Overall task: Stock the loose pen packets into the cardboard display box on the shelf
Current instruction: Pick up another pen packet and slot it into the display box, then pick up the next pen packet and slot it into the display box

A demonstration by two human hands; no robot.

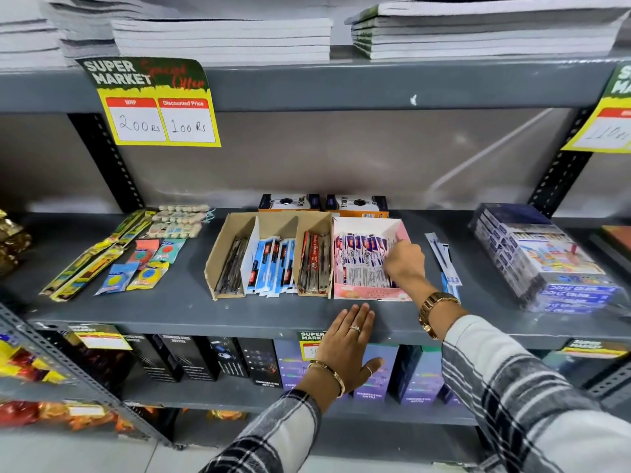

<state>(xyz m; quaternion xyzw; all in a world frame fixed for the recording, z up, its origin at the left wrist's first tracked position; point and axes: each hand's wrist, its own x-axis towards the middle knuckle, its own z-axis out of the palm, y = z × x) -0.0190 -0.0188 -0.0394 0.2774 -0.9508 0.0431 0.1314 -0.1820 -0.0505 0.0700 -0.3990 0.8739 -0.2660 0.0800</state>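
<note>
Right hand (404, 262): fingers curled down among pen packets (362, 261) in pink display box (370, 295), grasp unclear. Left hand (348, 339): fingers spread flat, empty, near shelf (170, 308) edge. Loose packets (444, 261) lie just right of box

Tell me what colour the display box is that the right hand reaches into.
Pink with a white inside, seen in the head view; the right hand is among its packets.

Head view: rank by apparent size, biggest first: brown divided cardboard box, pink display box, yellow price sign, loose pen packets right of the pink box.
1. Yellow price sign and brown divided cardboard box: too close to rank, and the box recedes.
2. Pink display box.
3. Loose pen packets, clearly smallest.
</note>
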